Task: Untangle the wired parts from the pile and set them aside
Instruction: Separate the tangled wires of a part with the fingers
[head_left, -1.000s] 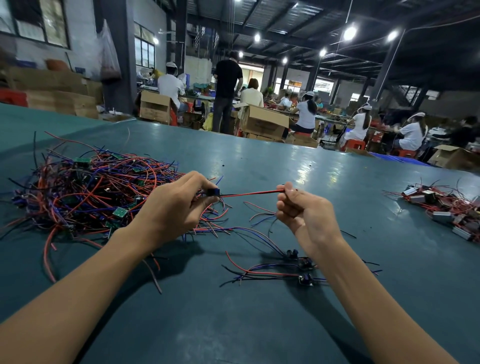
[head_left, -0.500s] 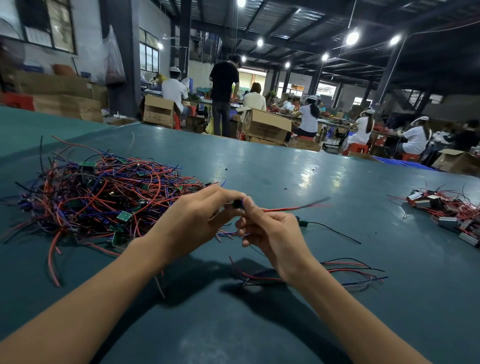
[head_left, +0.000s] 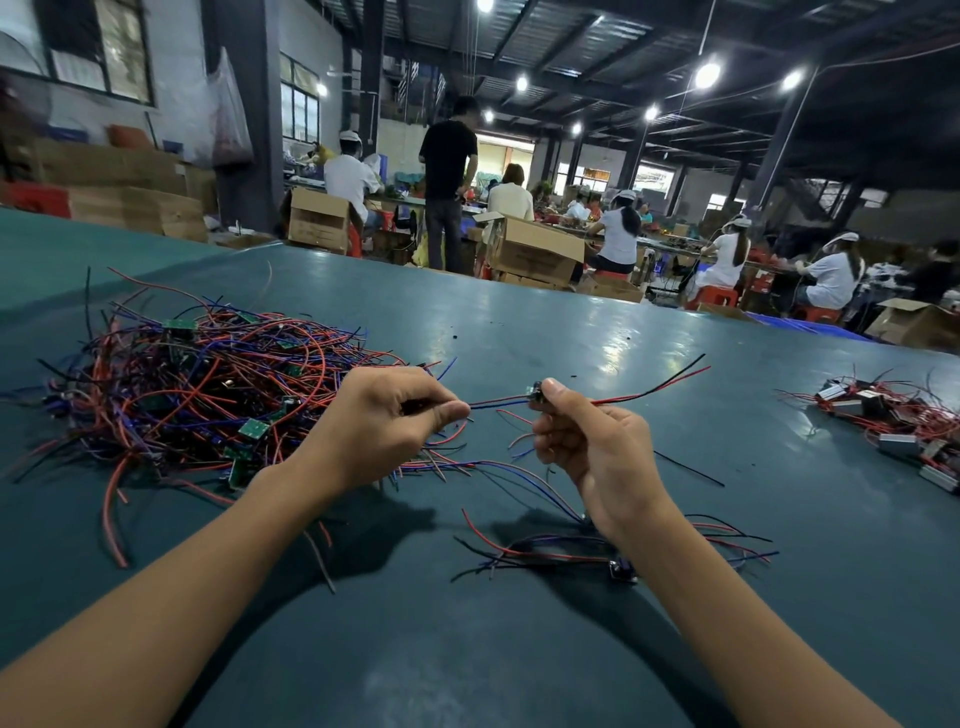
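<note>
Teasing one part clear of the pile, leads stretched between my hands.

The part (head_left: 536, 391) is pinched between the thumb and fingertips of my right hand (head_left: 597, 447), and its red and black tails (head_left: 654, 387) trail out past that hand to the right. My left hand (head_left: 379, 426), fingers curled, pinches the part's red and blue leads (head_left: 498, 402) just across the gap. The pile (head_left: 197, 395) lies behind and to the left of the left hand, with loose strands reaching under it. My judgement is to slide the left pinch out along the leads rather than yank, watching for pile strands riding along. Then I'd lay the part with the freed parts (head_left: 621, 569) just below my right wrist on the table (head_left: 571, 332).
</note>
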